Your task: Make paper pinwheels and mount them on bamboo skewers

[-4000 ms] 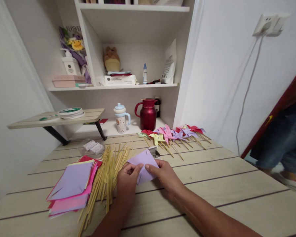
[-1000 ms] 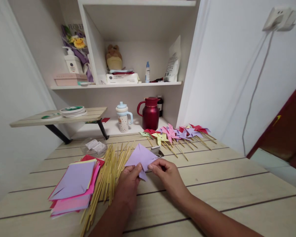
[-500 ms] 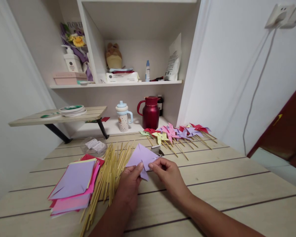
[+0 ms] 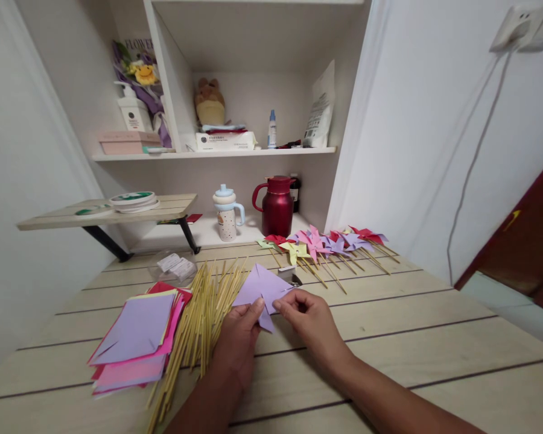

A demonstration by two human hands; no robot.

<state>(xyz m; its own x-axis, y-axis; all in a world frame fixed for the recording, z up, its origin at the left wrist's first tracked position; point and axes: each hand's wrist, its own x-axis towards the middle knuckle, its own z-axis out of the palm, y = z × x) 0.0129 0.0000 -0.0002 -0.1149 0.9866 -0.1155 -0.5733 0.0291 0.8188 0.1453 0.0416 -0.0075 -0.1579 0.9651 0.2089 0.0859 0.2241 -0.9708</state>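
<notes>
Wooden table (image 4: 411,337) carries a stack of coloured paper (image 4: 136,340), then a pile of bamboo sticks (image 4: 199,313). Lilac paper piece (image 4: 260,289) sits above the sticks' right edge, pinched by 2 hands: left hand (image 4: 239,340), right hand (image 4: 310,322). Risk: uneven pull tears a fold.

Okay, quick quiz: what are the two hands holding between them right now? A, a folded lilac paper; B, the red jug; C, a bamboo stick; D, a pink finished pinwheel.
A: the left hand and the right hand both pinch the folded lilac paper over the table; the bamboo sticks lie untouched beside it.
</notes>
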